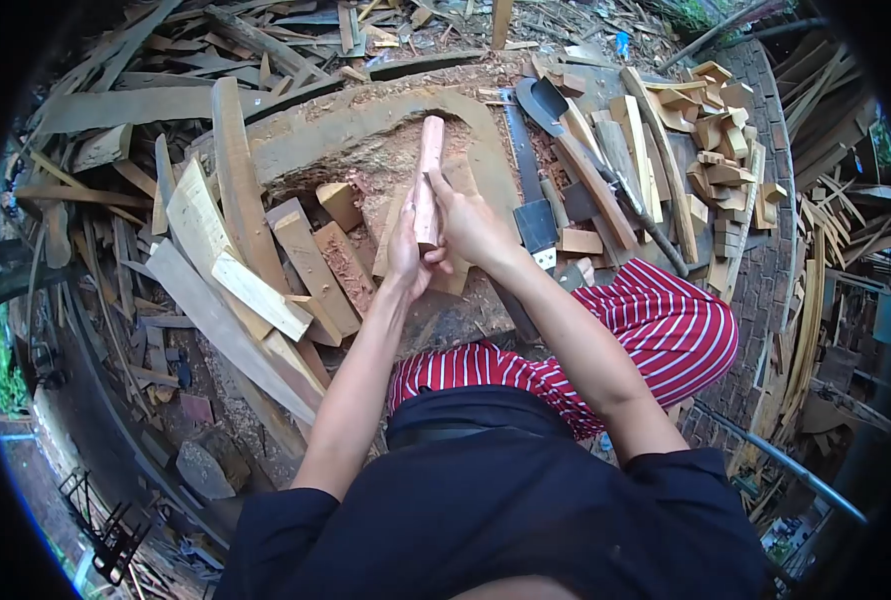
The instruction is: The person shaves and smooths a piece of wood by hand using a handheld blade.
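A short, pinkish, carved piece of wood (430,150) stands out in front of me, held lengthwise over a wooden work block. My left hand (406,250) is closed round its near end, with fingertips curling under it. My right hand (473,228) presses against the right side of the same piece, its index finger and thumb on the wood; its other fingers are partly hidden. Beneath both hands lies a pale flat board (462,177). A hand saw (522,150) with a dark handle part lies just right of my right hand.
Timber offcuts (305,250) and long planks (235,170) lean at left. On the right are a dark curved tool (541,103), several sticks and a stack of cut wooden pieces (720,150). Wood shavings (350,268) cover the block. My striped trouser leg (655,320) is bent at right.
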A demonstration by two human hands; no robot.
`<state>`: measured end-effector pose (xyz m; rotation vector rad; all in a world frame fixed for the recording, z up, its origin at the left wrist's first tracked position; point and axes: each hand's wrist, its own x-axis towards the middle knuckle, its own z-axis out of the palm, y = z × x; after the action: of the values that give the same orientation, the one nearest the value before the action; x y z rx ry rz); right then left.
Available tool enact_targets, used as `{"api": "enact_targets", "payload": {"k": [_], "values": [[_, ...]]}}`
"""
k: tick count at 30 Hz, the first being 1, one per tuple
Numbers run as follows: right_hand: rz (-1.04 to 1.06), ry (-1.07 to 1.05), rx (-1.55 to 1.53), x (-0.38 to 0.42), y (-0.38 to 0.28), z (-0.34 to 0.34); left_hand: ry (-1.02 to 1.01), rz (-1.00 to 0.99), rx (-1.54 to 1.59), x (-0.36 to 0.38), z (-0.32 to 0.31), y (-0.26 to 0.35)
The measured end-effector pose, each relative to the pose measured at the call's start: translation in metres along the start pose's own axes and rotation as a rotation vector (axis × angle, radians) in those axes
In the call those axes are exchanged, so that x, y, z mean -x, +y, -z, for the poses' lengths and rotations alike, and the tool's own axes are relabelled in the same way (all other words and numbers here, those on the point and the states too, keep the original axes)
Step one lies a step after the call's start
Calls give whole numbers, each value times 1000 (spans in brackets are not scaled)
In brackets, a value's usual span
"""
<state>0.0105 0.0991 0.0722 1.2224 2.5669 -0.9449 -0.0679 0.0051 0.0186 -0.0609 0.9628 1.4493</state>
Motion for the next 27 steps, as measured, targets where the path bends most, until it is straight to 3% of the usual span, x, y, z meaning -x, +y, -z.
{"api": "enact_targets", "payload": {"k": [2, 5, 10, 14, 16, 18, 20, 23, 27], "values": [[28, -53, -67, -2, 3, 1, 47, 68, 120, 2, -2, -2], [-122, 35, 5, -41, 14, 1, -43, 52, 93, -3, 0, -5], [-50, -50, 66, -9, -4, 0, 32, 46, 83, -4, 2, -11], [-44, 76, 4, -42, 18, -1, -6, 89, 107, -6, 4, -9], [-34, 60, 9, -30, 15, -8, -27, -106, -93, 3, -10, -7], [31, 129, 50, -14, 13, -13, -29, -147, -128, 0, -10, -12], [-32, 14, -4, -13, 10, -4, -41, -96, -124, -4, -1, -14], [-41, 73, -2, -58, 25, 0, -73, -118, -121, -5, -4, -10], [-32, 86, -81, -45, 40, -8, -45, -89, 2, 6, -18, -6]]}}
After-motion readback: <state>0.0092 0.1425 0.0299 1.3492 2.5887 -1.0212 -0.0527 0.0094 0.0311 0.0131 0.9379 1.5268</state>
